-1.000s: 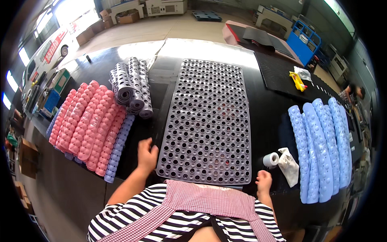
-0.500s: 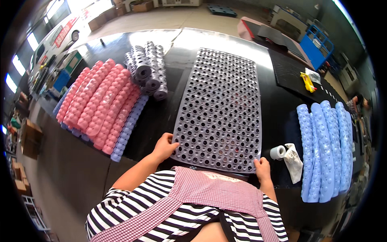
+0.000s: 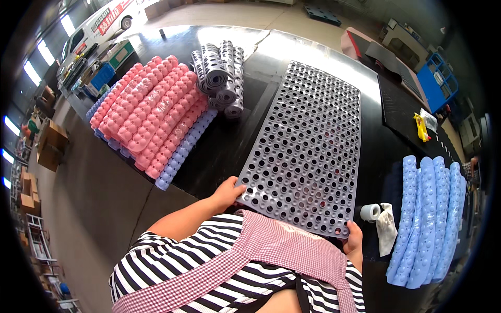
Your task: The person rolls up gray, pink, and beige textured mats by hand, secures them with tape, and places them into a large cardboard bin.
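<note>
A grey rubbery bath mat [image 3: 308,141] with rows of round holes lies spread flat on the black table before me. My left hand [image 3: 227,192] pinches its near left corner, thumb on top and the other fingers beneath. At the near right corner my right hand [image 3: 354,236] grips the edge the same way. The mat's near edge reaches my checked apron [image 3: 292,237]. Just right of the mat are a roll of clear tape [image 3: 370,212] and a crumpled white cloth-like piece [image 3: 386,229].
Rolled pink mats [image 3: 151,107] lie piled on rolled blue-violet mats [image 3: 185,151] at the left. Behind them sit rolled grey mats [image 3: 224,78]. Light blue rolled mats [image 3: 425,224] stand in a row at right. A yellow tool [image 3: 420,128] lies farther back, near a blue metal frame [image 3: 438,81].
The view has turned, so the whole scene appears shifted and tilted. Both hands keep hold of the grey mat's near corners; the mat stays spread out.
</note>
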